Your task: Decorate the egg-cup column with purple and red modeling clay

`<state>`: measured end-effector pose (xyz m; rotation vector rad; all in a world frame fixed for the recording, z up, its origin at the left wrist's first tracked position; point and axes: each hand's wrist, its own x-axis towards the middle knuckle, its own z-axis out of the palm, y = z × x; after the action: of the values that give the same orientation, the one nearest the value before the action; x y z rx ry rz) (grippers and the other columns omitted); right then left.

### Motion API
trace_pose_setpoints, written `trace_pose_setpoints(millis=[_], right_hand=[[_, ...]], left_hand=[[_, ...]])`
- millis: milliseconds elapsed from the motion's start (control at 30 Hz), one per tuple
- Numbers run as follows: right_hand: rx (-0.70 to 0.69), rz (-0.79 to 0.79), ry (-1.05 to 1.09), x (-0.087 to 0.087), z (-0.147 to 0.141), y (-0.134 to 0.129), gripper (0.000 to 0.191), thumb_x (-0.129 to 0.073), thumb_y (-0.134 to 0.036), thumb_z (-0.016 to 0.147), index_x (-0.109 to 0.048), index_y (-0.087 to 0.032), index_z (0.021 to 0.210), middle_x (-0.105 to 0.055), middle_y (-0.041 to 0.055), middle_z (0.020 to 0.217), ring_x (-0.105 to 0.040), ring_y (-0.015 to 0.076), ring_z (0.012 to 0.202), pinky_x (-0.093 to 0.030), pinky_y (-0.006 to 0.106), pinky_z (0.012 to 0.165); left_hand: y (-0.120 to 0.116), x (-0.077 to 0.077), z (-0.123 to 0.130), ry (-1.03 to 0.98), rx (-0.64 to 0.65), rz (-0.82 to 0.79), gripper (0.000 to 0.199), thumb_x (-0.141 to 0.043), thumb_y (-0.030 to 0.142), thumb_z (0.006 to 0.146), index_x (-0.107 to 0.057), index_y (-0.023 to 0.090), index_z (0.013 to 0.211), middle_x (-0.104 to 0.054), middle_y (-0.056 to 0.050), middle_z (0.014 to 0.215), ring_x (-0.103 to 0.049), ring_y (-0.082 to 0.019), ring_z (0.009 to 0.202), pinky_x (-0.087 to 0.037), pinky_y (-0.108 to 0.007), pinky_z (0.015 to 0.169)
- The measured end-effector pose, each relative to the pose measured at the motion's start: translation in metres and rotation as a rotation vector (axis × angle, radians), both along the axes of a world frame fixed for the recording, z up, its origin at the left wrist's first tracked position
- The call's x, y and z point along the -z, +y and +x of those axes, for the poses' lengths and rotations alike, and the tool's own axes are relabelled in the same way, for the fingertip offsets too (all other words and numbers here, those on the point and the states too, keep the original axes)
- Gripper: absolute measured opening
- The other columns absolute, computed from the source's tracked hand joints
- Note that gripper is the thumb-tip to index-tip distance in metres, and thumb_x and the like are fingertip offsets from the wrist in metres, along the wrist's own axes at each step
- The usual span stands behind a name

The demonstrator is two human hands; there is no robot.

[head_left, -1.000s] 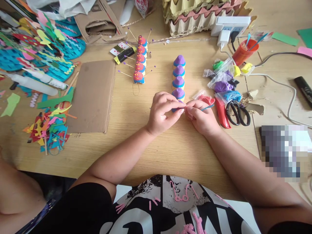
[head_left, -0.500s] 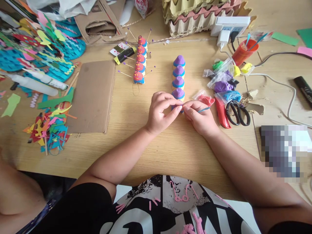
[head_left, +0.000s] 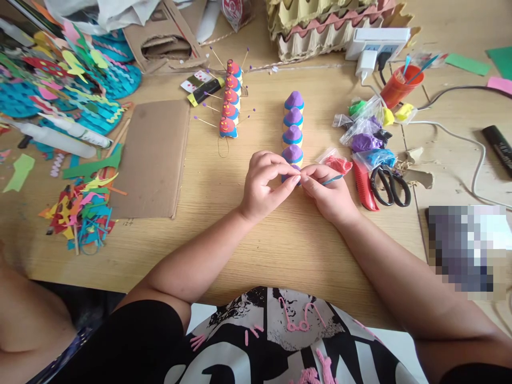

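Note:
My left hand [head_left: 269,184] has thumb and forefinger pinched together at the front end of an egg-carton strip [head_left: 293,130] with purple tops and blue bands. What those fingertips hold is too small to make out. Touching them from the right is my right hand [head_left: 326,192], its fingers closed round a thin blue tool [head_left: 333,180]. The strip's nearest bump is partly hidden behind the fingers. To the left stands a second strip [head_left: 229,101] with red, smiling faces, blue edges and purple-tipped sticks poking out.
Bags of coloured clay [head_left: 366,141], black-handled scissors [head_left: 390,185] and a red cup [head_left: 402,85] lie right. Left are a cardboard sheet [head_left: 150,160] and paper scraps [head_left: 80,208]. Egg trays [head_left: 320,37] and a power strip [head_left: 378,40] are behind. Another person's arm [head_left: 28,320] shows lower left.
The blue tool has tilted and shifted very slightly left in my right hand. Both hands otherwise stay nearly in place, fingertips together.

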<state>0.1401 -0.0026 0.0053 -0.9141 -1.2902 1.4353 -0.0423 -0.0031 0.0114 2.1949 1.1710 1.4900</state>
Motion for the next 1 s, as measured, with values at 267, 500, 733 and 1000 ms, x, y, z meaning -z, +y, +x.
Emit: trace_pose_setpoints(millis=[267,500,733,1000], right_hand=[[-0.002,-0.007,-0.012,-0.005,-0.001,-0.003,0.038,-0.081,-0.057,0.088,-0.074,-0.02,0.083,-0.058,-0.0015,0.07,-0.049,0.0135,0.069,-0.044,0.029,0.065],[0.24,0.109,-0.081,-0.005,0.001,0.0,0.036,-0.074,-0.058,0.094,-0.067,-0.023,0.086,-0.063,0.0016,0.08,-0.054,0.0152,0.073,-0.047,0.031,0.069],[0.184,0.186,-0.149,-0.001,0.0,0.002,0.033,-0.065,-0.058,0.101,-0.065,-0.026,0.093,-0.074,0.0068,0.109,-0.066,0.0211,0.103,-0.052,0.036,0.092],[0.134,0.203,-0.205,-0.001,0.002,0.0,0.035,-0.062,-0.058,0.103,-0.068,-0.024,0.095,-0.073,0.0043,0.098,-0.064,0.0178,0.089,-0.049,0.034,0.086]], left_hand=[[0.001,0.004,-0.001,0.011,-0.051,-0.055,0.021,-0.066,0.039,0.103,-0.076,0.026,0.091,-0.074,-0.003,0.093,-0.068,-0.019,0.097,-0.056,-0.039,0.097],[0.012,0.017,-0.007,-0.136,-0.098,-0.191,0.026,-0.067,0.046,0.103,-0.078,0.023,0.098,-0.075,-0.004,0.097,-0.071,-0.017,0.098,-0.058,-0.033,0.092],[0.018,0.019,-0.01,-0.172,-0.085,-0.24,0.028,-0.071,0.048,0.1,-0.078,0.023,0.092,-0.078,-0.004,0.092,-0.072,-0.015,0.09,-0.057,-0.031,0.084],[0.02,0.02,-0.01,-0.168,-0.09,-0.278,0.021,-0.074,0.04,0.099,-0.078,0.021,0.09,-0.079,-0.004,0.092,-0.071,-0.014,0.089,-0.057,-0.028,0.081]])
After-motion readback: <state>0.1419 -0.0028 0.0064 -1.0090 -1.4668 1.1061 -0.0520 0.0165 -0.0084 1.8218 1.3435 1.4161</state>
